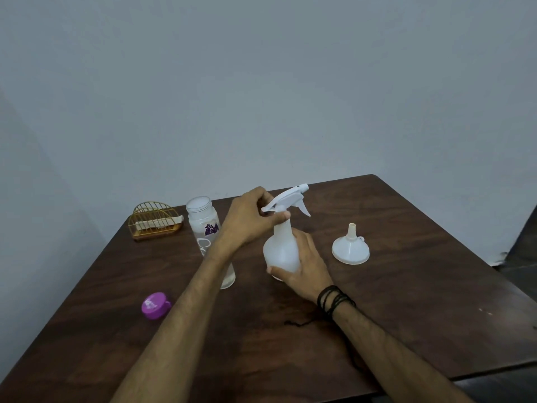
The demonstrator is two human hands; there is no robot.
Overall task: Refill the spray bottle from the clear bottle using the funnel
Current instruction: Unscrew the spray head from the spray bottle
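Observation:
The white spray bottle (281, 248) stands upright at the middle of the brown table (406, 301). My right hand (305, 267) grips its round body from the right side. At the neck, my left hand (252, 218) curls round the base of the white trigger head (289, 200). The clear bottle (205, 225) stands uncapped just left of it, partly hidden behind my left forearm. A white funnel (351, 248) rests wide end down on the table to the right of the spray bottle.
A purple cap (155, 305) lies on the table at the front left. A gold wire holder (157, 221) sits at the back left corner. The table's edges run close on the left and right. A grey wall stands behind.

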